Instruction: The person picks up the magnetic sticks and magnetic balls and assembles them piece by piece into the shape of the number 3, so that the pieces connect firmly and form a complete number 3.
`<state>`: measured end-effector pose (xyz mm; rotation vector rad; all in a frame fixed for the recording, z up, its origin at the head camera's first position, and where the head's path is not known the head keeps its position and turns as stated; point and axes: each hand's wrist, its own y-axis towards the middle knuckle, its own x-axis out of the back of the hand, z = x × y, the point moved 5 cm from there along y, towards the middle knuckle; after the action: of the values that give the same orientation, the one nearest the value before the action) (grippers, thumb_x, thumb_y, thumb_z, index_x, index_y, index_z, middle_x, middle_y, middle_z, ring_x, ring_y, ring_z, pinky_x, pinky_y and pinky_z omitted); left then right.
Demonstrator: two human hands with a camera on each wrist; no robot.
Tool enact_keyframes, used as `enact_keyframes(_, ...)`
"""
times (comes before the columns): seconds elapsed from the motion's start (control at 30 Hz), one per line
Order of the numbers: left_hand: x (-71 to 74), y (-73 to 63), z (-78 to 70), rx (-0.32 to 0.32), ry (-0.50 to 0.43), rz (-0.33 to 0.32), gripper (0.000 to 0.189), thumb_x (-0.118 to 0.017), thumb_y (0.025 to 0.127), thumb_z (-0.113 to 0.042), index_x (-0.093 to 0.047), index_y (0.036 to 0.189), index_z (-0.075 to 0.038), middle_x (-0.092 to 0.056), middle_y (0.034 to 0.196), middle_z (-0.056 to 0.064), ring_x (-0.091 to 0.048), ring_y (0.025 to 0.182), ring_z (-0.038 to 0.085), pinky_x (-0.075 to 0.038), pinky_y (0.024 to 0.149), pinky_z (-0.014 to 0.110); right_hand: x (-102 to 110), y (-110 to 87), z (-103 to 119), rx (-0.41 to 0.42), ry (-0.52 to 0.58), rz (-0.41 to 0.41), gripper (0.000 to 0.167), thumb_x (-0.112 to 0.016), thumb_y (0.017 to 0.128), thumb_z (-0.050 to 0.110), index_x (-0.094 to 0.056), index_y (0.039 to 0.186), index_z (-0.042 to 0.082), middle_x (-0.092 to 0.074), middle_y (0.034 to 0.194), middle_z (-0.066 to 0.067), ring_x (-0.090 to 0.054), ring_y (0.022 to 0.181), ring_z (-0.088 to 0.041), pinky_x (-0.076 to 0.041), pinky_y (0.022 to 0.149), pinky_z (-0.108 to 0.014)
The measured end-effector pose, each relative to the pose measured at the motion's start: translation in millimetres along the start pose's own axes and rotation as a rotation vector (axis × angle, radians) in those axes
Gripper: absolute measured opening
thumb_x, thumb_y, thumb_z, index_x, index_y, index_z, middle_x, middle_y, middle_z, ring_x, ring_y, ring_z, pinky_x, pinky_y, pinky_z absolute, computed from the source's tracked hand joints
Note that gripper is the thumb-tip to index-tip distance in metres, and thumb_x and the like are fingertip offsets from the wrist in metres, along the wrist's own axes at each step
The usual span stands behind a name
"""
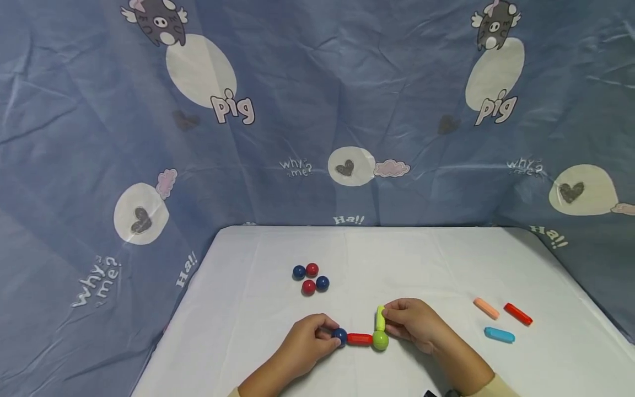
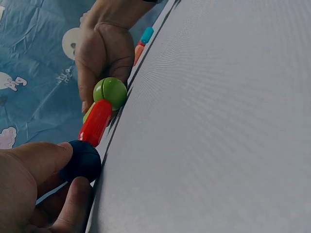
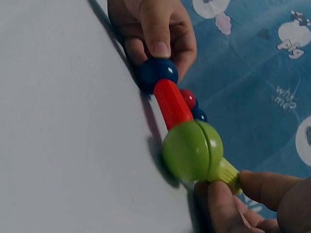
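Observation:
My left hand (image 1: pixel 310 342) pinches a dark blue ball (image 1: pixel 339 336) between thumb and fingers. A ridged red rod (image 1: pixel 359 339) runs from that ball to a green ball (image 1: pixel 380 340). From the green ball a yellow-green rod (image 1: pixel 380 318) points away toward the back of the table. My right hand (image 1: pixel 412 322) grips this yellow-green rod between thumb and fingers. In the right wrist view the green ball (image 3: pixel 192 150) shows a seam line and lies close over the white surface. The left wrist view shows the blue ball (image 2: pixel 81 161) between thumb and fingertips.
Two red balls (image 1: pixel 308 287) and two blue balls (image 1: pixel 322 283) sit together behind the left hand. To the right lie a peach rod (image 1: pixel 486 308), a red rod (image 1: pixel 518 314) and a light blue rod (image 1: pixel 499 334). A blue printed cloth (image 1: pixel 297 110) hangs behind the white table (image 1: pixel 238 286).

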<state>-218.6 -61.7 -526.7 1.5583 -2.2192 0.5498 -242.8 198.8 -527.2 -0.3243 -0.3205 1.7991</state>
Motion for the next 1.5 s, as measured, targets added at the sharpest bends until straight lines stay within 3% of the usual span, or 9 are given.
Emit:
enact_keyframes(0.17, 4.2, -1.0, 0.6, -0.006, 0.008, -0.006, 0.019, -0.085, 0.088, -0.019, -0.074, 0.103, -0.021, -0.068, 0.095, -0.007, -0.065, 0.082, 0.009, -0.054, 0.071, 0.020, -11.4, 4.1, 3.1, -0.006, -0.024, -0.013, 0.025, -0.070, 0.097, 0.009, -0.066, 0.115, -0.009, -0.068, 0.099, -0.009, -0.068, 0.079, -0.011, -0.060, 0.073, -0.024)
enact_keyframes(0.8, 0.3, -2.6, -0.6, -0.030, -0.009, 0.013, 0.019, -0.086, 0.086, -0.019, -0.074, 0.100, -0.021, -0.065, 0.094, -0.006, -0.062, 0.083, 0.008, -0.052, 0.071, 0.021, -5.3, 1.2, -2.3, -0.020, -0.015, -0.109, 0.025, -0.071, 0.097, 0.008, -0.065, 0.115, -0.008, -0.067, 0.095, -0.008, -0.067, 0.078, -0.012, -0.060, 0.070, -0.024)
enact_keyframes(1.3, 1.4, 0.6, -0.3, -0.029, 0.000, 0.003, 0.019, -0.085, 0.087, -0.020, -0.074, 0.102, -0.021, -0.067, 0.097, -0.009, -0.064, 0.084, 0.006, -0.054, 0.073, 0.020, -5.4, 2.3, 1.1, -0.013, -0.046, -0.101, 0.025, -0.073, 0.096, 0.012, -0.068, 0.114, -0.005, -0.069, 0.098, -0.007, -0.068, 0.080, -0.012, -0.060, 0.072, -0.025)
enact_keyframes(1.5, 0.0, -0.6, -0.8, -0.016, -0.009, 0.013, 0.019, -0.085, 0.087, -0.020, -0.074, 0.102, -0.022, -0.067, 0.096, -0.009, -0.064, 0.084, 0.007, -0.054, 0.073, 0.020, -0.9, 0.8, 10.3, 0.058, -0.170, -0.193, 0.025, -0.075, 0.094, 0.016, -0.070, 0.111, -0.002, -0.073, 0.098, -0.007, -0.069, 0.085, -0.017, -0.059, 0.076, -0.030)
